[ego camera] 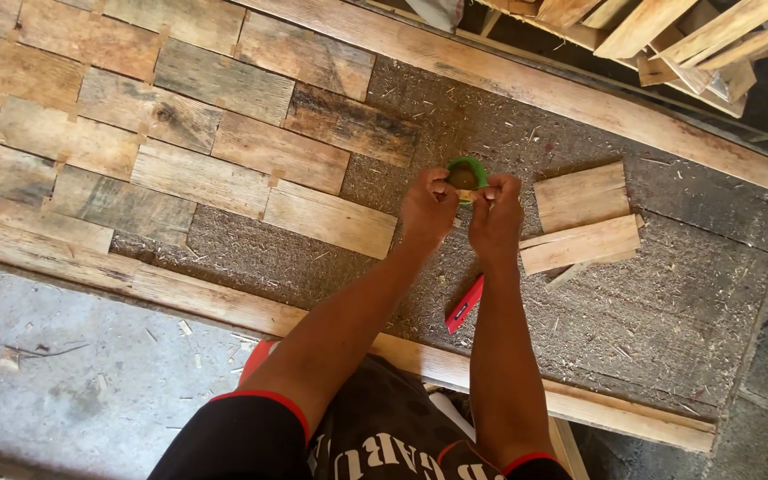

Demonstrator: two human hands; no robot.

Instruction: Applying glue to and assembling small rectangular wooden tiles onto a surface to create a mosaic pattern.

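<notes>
Both my hands meet over a small green round container (468,169) that rests on a chipboard panel (668,302). My left hand (428,211) and my right hand (496,213) pinch something small and pale between their fingertips at the container's near rim. What the pinched thing is stays too small to tell. A red flat tool (463,305) lies on the panel between my forearms.
Weathered wooden planks (197,133) cover the panel's left part in staggered rows. Two loose short boards (581,220) lie right of my hands. A wooden frame rail (171,289) borders the panel. Stacked wood scraps (668,36) sit at top right. Concrete floor (73,373) with splinters lies at lower left.
</notes>
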